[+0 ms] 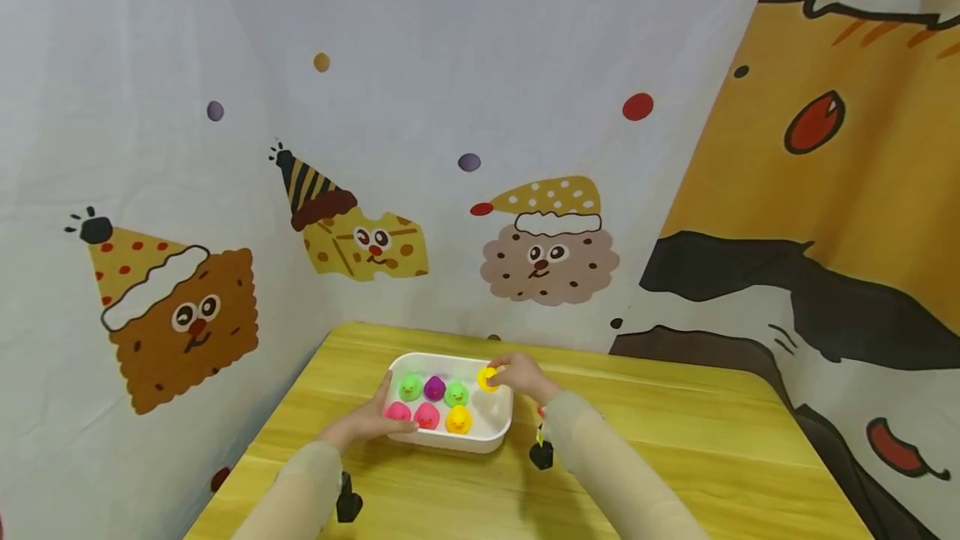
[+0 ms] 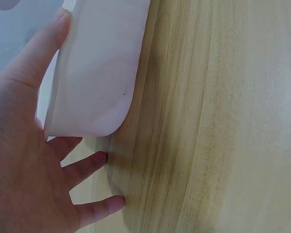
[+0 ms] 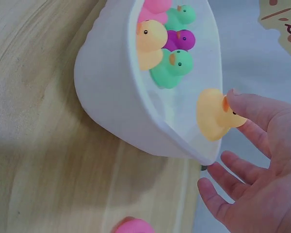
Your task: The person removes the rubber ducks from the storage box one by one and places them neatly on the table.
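A white plastic tray (image 1: 486, 445) holds several small rubber ducks. Its back row has a green duck (image 1: 410, 387), a purple duck (image 1: 434, 388) and a second green duck (image 3: 172, 68). Along the front are two pink ducks and a yellow duck (image 1: 458, 419). My left hand (image 1: 367, 422) braces the tray's near left corner, thumb laid over the front rim; its other fingers spread straight below the corner in the left wrist view. Between thumb and fingers my right hand (image 1: 521, 375) pinches another yellow duck (image 3: 213, 114) by its head, inside the tray's far right corner.
Under the tray is a wood-grain table (image 1: 675, 423). A pink rounded thing (image 3: 135, 226) lies on it right of the tray, mostly hidden by the right wrist in the head view. Behind the table hangs a white cloth (image 1: 420, 90) printed with cartoons.
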Tool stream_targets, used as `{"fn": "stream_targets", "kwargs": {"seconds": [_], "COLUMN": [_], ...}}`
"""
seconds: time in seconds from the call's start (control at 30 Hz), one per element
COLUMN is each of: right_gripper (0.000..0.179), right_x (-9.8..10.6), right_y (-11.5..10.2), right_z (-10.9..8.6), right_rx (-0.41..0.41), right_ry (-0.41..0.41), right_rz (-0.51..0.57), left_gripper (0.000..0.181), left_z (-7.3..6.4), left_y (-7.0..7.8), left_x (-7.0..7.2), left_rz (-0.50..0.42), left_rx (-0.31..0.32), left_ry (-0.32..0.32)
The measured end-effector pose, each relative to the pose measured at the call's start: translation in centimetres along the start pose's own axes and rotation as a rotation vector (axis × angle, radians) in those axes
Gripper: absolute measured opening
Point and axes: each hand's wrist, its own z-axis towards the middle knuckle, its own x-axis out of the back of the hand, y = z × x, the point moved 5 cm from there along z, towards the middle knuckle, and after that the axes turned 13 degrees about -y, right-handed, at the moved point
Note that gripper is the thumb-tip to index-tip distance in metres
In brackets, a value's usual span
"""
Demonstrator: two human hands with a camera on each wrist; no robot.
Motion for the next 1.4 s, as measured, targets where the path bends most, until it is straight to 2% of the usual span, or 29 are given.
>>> {"fn": "stream_targets", "kwargs": {"seconds": [0.17, 0.43, 0.87, 1.17, 1.4], "right_gripper": [0.035, 0.033, 0.031, 0.03, 0.027], "right_x": [0.6, 1.5, 2.6, 2.9, 3.3], "right_y": [-0.2, -0.7, -0.3, 0.0, 0.0], "right_z": [0.0, -0.5, -0.9, -1.1, -1.3], "right_rx": [0.023, 0.093, 0.067, 0.069, 0.094], "right_ry": [0.015, 0.02, 0.01, 0.0, 0.009], "right_rz": [-0.005, 0.011, 0.01, 0.046, 0.017], "left_gripper": [0.122, 0.124, 0.123, 0.123, 0.122], "left_z": [-0.2, 0.4, 0.3, 0.0, -0.1], "left_y": [-0.1, -0.5, -0.4, -0.2, -0.1], "left_x": [-0.1, -0.1, -0.2, -0.1, -0.3], "left_rz": [-0.01, -0.002, -0.028, -0.014, -0.008], "left_rx": [0.006, -0.016, -0.025, -0.014, -0.01], "left_ry": [-0.002, -0.007, -0.028, -0.018, -0.028]}}
